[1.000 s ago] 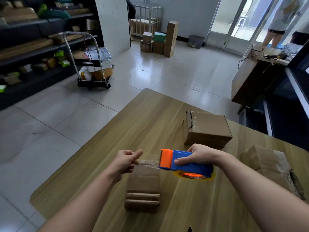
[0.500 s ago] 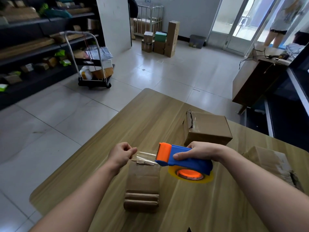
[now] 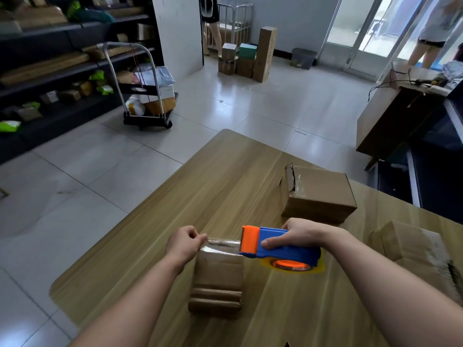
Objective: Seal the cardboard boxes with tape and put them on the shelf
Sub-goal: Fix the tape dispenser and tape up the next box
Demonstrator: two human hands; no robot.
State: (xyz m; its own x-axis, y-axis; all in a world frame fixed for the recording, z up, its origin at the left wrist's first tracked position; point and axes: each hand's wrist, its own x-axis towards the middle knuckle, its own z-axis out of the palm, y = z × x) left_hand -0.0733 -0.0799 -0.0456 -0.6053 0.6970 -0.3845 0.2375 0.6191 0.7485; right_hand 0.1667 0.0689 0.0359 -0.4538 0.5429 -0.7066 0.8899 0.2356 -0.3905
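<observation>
A small cardboard box [image 3: 218,276] lies on the wooden table [image 3: 225,176] in front of me. My left hand [image 3: 185,242] pinches the free end of a clear tape strip [image 3: 223,244] stretched over the box's far end. My right hand [image 3: 298,235] grips the blue and orange tape dispenser [image 3: 278,246], held just right of the box. A larger taped box [image 3: 318,194] sits behind my right hand. Another box [image 3: 411,244] lies at the right edge of the table. Dark shelves [image 3: 50,71] with parcels stand at the far left.
A hand trolley [image 3: 147,96] loaded with parcels stands on the tiled floor by the shelves. Stacked boxes [image 3: 248,56] sit by the far wall. A brown desk [image 3: 390,116] stands at the right. Two people stand in the background.
The tape strip, twisted half a second ago, is now stretched flat between my left hand and the dispenser. Both hands have stayed over the small box's far end.
</observation>
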